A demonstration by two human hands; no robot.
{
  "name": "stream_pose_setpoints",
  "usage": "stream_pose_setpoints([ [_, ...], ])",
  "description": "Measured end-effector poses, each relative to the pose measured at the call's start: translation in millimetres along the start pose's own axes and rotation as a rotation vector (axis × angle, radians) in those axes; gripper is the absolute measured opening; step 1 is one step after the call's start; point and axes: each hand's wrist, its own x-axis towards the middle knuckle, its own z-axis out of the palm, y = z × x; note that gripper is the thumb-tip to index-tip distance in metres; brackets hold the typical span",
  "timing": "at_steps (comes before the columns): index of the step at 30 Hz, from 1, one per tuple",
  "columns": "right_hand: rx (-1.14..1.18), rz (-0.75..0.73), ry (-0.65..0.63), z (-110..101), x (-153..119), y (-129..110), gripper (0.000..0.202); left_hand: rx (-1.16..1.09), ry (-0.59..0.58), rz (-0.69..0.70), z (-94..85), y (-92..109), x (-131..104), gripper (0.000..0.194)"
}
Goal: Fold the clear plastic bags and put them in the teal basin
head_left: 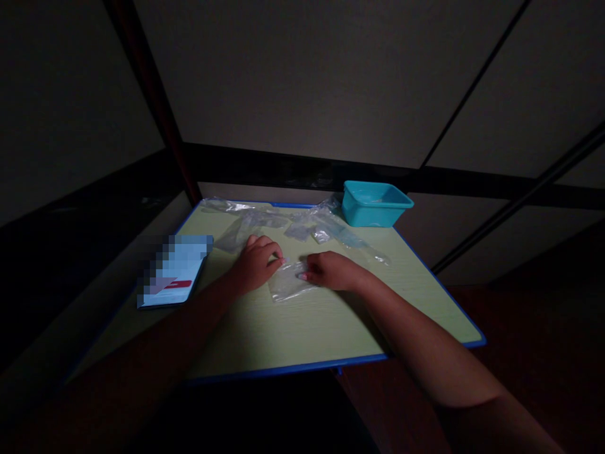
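A small clear plastic bag point(289, 287) lies at the middle of the light table, between my hands. The left hand point(258, 261) pinches its upper left corner, thumb against the curled fingers. At its right side, my right hand point(328, 270) has its fingers closed on the bag, with the thumb over the plastic. Whether anything is inside the bag I cannot tell. Just beyond my hands lie more clear plastic bags point(255, 221), loose and crumpled. Among them sits a small folded clear packet point(320, 234).
A turquoise plastic basket point(377, 216) stands at the table's back right corner. On the left, a phone or tablet point(182, 271) lies with its screen lit and partly blurred. The table point(302, 340) has a blue edge; a panelled wall rises behind it.
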Motion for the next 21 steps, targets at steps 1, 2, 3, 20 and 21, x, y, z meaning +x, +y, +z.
stream_pose_setpoints([
  [1, -0.002, -0.003, -0.002, 0.0, -0.1, 0.0, 0.026, -0.01, -0.016, 0.003, 0.9, -0.5, -0.1, 0.012],
  [2, -0.004, -0.005, -0.003, 0.0, -0.3, 0.1, 0.026, -0.018, -0.031, 0.005, 1.6, -0.8, -0.3, 0.011],
  [3, -0.004, -0.007, -0.003, 0.0, -0.5, 0.1, 0.025, -0.027, -0.047, 0.005, 2.0, -0.9, -0.5, 0.011],
  [20, 0.29, -0.291, -0.126, -3.0, -4.3, -6.4, 0.024, -0.043, -0.05, -0.002, 4.2, 0.1, -0.7, 0.012],
  [21, 0.288, -0.294, -0.129, -1.6, -3.6, -6.5, 0.02, -0.042, -0.048, 0.0, 4.7, 0.0, -0.6, 0.012],
])
